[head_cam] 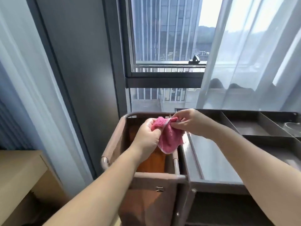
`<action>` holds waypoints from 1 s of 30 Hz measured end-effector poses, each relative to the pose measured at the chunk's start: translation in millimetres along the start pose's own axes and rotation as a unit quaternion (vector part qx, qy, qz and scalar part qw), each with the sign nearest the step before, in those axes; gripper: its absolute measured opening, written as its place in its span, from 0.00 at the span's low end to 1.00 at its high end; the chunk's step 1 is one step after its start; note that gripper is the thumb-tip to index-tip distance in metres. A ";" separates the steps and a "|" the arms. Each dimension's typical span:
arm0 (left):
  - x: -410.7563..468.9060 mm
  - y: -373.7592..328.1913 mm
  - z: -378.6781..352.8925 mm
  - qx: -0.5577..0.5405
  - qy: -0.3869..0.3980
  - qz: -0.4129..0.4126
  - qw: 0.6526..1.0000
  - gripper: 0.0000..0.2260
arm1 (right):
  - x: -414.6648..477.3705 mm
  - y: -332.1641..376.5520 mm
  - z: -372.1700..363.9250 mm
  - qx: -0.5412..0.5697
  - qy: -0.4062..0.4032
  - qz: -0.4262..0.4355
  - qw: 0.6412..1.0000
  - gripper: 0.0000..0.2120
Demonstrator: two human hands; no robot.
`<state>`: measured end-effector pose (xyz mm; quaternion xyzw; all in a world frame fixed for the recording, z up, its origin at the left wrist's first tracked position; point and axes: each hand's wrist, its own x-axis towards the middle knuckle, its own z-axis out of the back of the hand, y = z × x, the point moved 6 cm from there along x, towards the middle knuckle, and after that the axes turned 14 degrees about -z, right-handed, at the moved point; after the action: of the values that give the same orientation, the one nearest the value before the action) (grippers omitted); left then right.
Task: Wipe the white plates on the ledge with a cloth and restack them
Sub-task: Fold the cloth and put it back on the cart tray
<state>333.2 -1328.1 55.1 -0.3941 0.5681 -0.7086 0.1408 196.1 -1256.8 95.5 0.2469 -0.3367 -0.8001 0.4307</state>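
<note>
Our two bare forearms come up from the bottom edge of the frame. At lower left sits a tan cardboard box (pixel 21 168) with flat, matte sides. In the centre stands a brown cart: its left part is a fabric bag (pixel 114 144) hung on a rounded tube frame, open at the top, with an orange-brown lining showing inside; what lies at its bottom we cannot tell. A small metal buckle (pixel 159 189) sits on its front wall.

Above that opening, mid-frame, we hold the pink cloth (pixel 169 137), a nubbly terry piece with a pale edge band, hanging crumpled. Our left hand (pixel 146 136) grips its upper left part with curled fingers, and our right hand (pixel 190 123) pinches its top edge between thumb and fingertips.

To the right, the cart's glossy dark tray (pixel 215 157) has raised rims. Behind it run slanted compartments (pixel 249 126); the far right one holds a white cable (pixel 291 123).

Beyond, a dark window frame (pixel 164 77) fills the upper centre, sheer white curtains (pixel 252 54) hang either side, and a striped high-rise (pixel 166 26) stands outside.
</note>
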 end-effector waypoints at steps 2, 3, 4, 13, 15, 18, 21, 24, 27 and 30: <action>13.2 15.0 -55.0 -0.014 -0.002 0.026 1.000 0.08 | 7.3 -44.0 37.2 -0.021 0.005 -0.010 1.000 0.03; 19.1 22.4 -80.8 -0.012 -0.004 0.038 0.999 0.08 | 11.7 -66.7 54.1 -0.018 0.012 -0.014 1.000 0.03; 25.0 31.8 -105.1 -0.016 -0.010 0.049 0.999 0.07 | 16.7 -89.1 69.8 -0.013 0.019 -0.016 1.000 0.03; 12.9 93.1 -226.2 0.053 -0.112 0.245 0.962 0.15 | 44.4 -225.4 139.8 -0.097 0.121 -0.067 0.986 0.07; 8.7 99.2 -231.5 0.075 -0.105 0.267 0.955 0.17 | 45.2 -236.1 143.6 -0.106 0.119 -0.067 0.985 0.06; 2.8 106.0 -234.8 0.060 -0.093 0.283 0.953 0.10 | 45.8 -243.7 145.5 -0.119 0.118 -0.054 0.984 0.05; -4.4 109.5 -228.0 0.075 -0.127 0.316 0.937 0.10 | 44.1 -244.0 152.1 -0.108 0.125 -0.039 0.985 0.06; -3.2 98.6 -220.9 0.270 -0.058 0.283 0.919 0.20 | 43.2 -232.5 162.1 -0.100 0.113 0.007 0.988 0.08; 8.3 73.2 -237.3 0.341 0.017 0.180 0.922 0.28 | 39.2 -217.4 164.6 -0.091 0.125 0.050 0.987 0.10; 20.4 62.6 -256.3 0.290 0.064 0.136 0.945 0.23 | 29.1 -199.4 164.5 -0.093 0.154 0.085 0.980 0.10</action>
<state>120.3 -1183.0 -5.3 -0.2088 0.3936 -0.8408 0.3074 -35.6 -1147.8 49.8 0.2963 -0.2105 -0.7410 0.5646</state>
